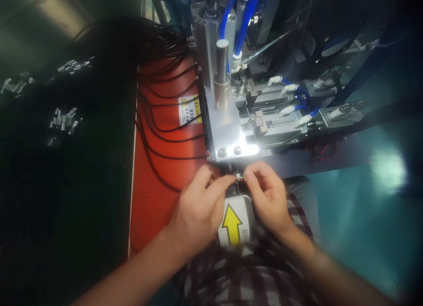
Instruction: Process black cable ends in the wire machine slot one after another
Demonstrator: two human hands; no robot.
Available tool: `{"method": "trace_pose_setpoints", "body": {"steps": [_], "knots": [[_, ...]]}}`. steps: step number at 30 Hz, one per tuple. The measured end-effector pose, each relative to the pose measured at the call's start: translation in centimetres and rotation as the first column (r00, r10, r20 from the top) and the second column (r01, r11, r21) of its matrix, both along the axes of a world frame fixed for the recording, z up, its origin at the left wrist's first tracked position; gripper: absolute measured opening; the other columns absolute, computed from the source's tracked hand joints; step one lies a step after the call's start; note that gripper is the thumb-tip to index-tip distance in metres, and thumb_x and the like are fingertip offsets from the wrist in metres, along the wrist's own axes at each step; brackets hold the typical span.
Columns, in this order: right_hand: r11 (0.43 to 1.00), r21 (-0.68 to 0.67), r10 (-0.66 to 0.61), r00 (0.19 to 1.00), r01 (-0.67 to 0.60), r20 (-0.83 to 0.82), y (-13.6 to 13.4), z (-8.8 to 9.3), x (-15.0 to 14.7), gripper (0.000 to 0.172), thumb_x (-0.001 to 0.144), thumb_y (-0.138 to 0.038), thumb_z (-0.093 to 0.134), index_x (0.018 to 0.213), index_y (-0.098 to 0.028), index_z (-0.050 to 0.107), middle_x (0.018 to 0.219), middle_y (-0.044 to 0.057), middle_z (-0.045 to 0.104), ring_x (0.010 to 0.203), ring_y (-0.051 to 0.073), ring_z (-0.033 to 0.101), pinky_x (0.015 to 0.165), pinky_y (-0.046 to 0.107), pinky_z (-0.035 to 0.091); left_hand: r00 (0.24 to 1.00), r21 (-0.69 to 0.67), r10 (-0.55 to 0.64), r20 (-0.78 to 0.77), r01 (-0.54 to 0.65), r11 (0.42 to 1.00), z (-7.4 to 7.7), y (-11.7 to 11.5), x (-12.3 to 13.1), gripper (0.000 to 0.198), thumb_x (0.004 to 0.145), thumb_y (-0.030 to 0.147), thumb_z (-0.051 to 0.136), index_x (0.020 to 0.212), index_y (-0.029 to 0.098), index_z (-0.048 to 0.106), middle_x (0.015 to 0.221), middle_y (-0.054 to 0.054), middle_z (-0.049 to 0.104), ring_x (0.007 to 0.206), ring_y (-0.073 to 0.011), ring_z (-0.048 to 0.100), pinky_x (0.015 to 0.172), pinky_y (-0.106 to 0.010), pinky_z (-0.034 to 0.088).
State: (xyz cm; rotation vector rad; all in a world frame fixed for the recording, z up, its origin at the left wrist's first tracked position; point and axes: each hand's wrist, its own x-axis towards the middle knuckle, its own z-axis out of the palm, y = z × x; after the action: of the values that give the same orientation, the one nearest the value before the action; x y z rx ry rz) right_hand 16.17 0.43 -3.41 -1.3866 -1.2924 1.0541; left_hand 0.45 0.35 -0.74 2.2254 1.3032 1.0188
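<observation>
My left hand is closed, thumb and forefinger pinched at one side of a small part with white, red and green bits. From the other side, the pinched thumb and forefinger of my right hand meet the same part. It may be a cable end with thin coloured wires, but it is too small to tell. Both hands are just in front of the machine's bright metal block. Below them is a white plate with a yellow arrow.
Black cables run across the red machine bed into a dark rail. A warning label lies under them. Blue air hoses and pneumatic slides stand right. Small shiny metal pieces lie in piles at left.
</observation>
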Motion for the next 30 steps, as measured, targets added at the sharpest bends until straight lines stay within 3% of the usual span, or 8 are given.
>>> {"method": "trace_pose_setpoints", "body": {"steps": [15, 24, 30], "knots": [[1.000, 0.020, -0.010, 0.997, 0.009, 0.074, -0.4, -0.2, 0.0, 0.021, 0.095, -0.024, 0.049, 0.075, -0.021, 0.048, 0.067, -0.002, 0.046, 0.064, 0.014, 0.046, 0.058, 0.026, 0.037, 0.997, 0.010, 0.025, -0.068, -0.024, 1.000, 0.0, -0.3, 0.1, 0.026, 0.087, 0.002, 0.050, 0.105, 0.010, 0.067, 0.089, -0.008, 0.056, 0.081, -0.0139, 0.057, 0.074, -0.025, 0.053], [0.992, -0.126, -0.025, 0.998, 0.031, 0.051, -0.3, 0.8, -0.4, 0.023, 0.094, -0.027, 0.048, 0.072, -0.021, 0.047, 0.066, -0.004, 0.044, 0.060, 0.011, 0.041, 0.057, 0.025, 0.035, 0.999, 0.046, 0.001, -0.044, 0.001, 0.999, 0.0, -0.2, 0.2, 0.025, 0.085, -0.002, 0.051, 0.103, 0.003, 0.068, 0.089, -0.009, 0.055, 0.081, -0.0136, 0.056, 0.074, -0.023, 0.051], [0.988, -0.145, -0.041, 0.994, 0.056, 0.106, -0.3, 1.0, -0.5, 0.025, 0.093, -0.029, 0.048, 0.071, -0.021, 0.045, 0.065, -0.005, 0.042, 0.059, 0.011, 0.040, 0.057, 0.025, 0.035, 1.000, 0.038, 0.005, -0.028, -0.004, 0.999, 0.0, -0.2, 0.2, 0.025, 0.084, -0.003, 0.051, 0.101, 0.000, 0.070, 0.087, -0.010, 0.055, 0.080, -0.0143, 0.055, 0.073, -0.025, 0.051]]}}
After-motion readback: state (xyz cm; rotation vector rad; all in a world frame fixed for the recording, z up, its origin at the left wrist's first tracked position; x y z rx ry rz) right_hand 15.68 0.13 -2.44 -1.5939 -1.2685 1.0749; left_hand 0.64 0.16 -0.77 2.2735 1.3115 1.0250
